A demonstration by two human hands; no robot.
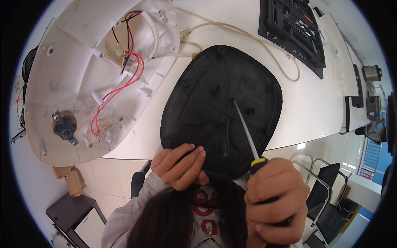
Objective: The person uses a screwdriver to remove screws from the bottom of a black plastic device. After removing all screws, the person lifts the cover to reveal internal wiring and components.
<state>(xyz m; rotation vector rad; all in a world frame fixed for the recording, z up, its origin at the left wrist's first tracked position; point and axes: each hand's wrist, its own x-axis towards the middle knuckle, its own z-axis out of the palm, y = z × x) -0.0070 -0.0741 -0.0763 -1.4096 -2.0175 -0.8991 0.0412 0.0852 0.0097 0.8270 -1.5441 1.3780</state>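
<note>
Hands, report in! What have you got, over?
Left hand grips black plate at its near edge. Right hand shut on screwdriver, tip on plate. White housing alongside, clear.

A white table (pixel 306 103) with a curved front edge fills most of the view and serves as the landmark. Below its edge lies a pale tiled floor (pixel 120 165). To the table's lower left stands a dark low cabinet (pixel 72 211) near small cardboard boxes (pixel 68 177). To its lower right, black chairs with metal frames (pixel 326 198) stand in bright daylight.
</note>
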